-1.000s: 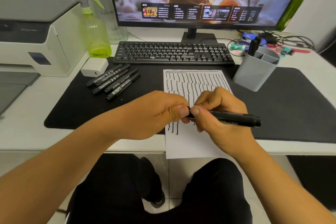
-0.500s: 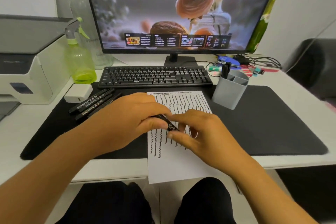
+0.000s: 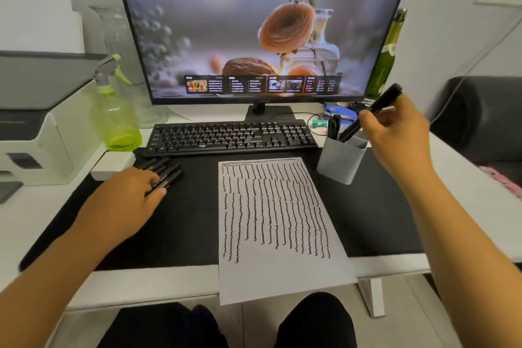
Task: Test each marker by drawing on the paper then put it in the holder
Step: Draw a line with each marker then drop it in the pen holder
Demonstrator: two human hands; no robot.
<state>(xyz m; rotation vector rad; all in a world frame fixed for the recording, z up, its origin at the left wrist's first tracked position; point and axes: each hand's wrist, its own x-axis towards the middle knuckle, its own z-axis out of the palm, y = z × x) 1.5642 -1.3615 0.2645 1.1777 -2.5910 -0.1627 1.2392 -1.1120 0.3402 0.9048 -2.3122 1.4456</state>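
Note:
My right hand (image 3: 395,126) grips a black marker (image 3: 385,100), tilted, with its lower end inside the grey holder (image 3: 340,162). Other black markers (image 3: 333,127) stand in that holder. A sheet of paper (image 3: 278,220) covered in wavy black lines lies on the black desk mat (image 3: 192,220) and overhangs the desk's front edge. Several black markers (image 3: 166,172) lie in a row at the mat's left. My left hand (image 3: 132,195) rests on that row; its fingers touch the markers, and I cannot tell whether they pinch one.
A black keyboard (image 3: 231,135) and a monitor (image 3: 262,25) stand behind the paper. At the left are a green spray bottle (image 3: 115,118), a white printer (image 3: 34,127) and a small white box (image 3: 113,167). Cables and clutter lie behind the holder.
Both hands were together over the paper on one marker. My right hand has carried it up and right into the holder; my left hand has moved left onto the marker row.

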